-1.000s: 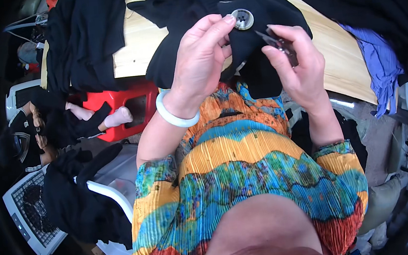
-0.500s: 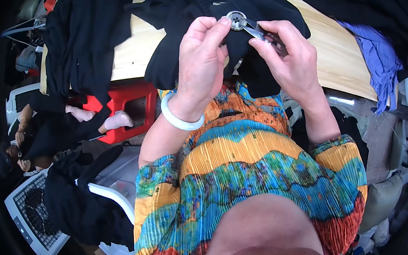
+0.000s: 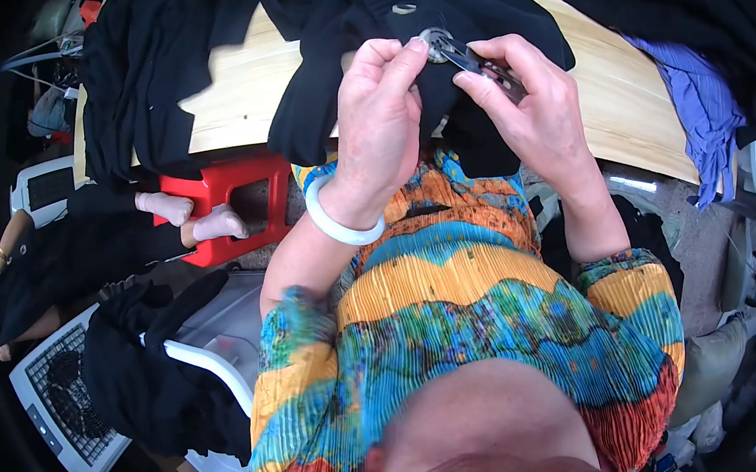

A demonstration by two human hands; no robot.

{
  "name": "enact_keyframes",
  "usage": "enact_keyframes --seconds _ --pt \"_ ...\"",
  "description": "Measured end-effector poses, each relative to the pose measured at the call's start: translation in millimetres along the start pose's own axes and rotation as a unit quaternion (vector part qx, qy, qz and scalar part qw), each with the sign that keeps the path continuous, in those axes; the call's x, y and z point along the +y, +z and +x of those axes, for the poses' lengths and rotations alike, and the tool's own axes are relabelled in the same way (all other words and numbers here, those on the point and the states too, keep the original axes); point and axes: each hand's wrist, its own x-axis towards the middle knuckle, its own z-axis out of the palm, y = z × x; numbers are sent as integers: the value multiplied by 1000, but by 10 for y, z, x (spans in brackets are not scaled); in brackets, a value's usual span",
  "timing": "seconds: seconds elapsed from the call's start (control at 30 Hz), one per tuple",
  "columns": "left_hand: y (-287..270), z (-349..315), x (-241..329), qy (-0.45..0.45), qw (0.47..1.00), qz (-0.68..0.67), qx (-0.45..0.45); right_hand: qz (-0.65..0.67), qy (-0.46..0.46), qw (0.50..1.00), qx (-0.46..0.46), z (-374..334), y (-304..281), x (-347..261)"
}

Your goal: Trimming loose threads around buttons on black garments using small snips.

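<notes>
Between thumb and forefinger, my left hand pinches a round grey-brown button on a black knitted garment. The fingers of my right hand are closed round small metal thread snips. Their tips reach the button's face, tilted up and to the left; whether a thread lies between them is too small to tell. Another button shows farther up the garment. The cloth lies on the table and hangs over its near edge below my hands.
The wooden table also bears black clothes at left. A purple cloth hangs off its right end. At left, another person's feet rest by a red stool, with a dark garment over the legs. A white chair stands nearer.
The snips and button have tilted slightly, and my right hand has shifted a little left. The other person's dark garment has spread out over the legs; black cloth on the table's left has drawn leftward.
</notes>
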Motion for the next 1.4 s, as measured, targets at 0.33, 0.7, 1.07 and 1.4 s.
enact_keyframes --seconds 0.33,0.7,1.07,1.4 --pt "-11 20 17 -11 1000 -16 8 -3 -4 1000 -8 14 16 56" --pt "7 19 32 -31 999 -36 -4 54 8 998 18 16 42 90" --pt "6 19 44 -11 1000 -22 -11 31 -37 998 43 11 63 110" --pt "-38 15 23 -48 998 17 -30 122 -1 992 25 93 108 160"
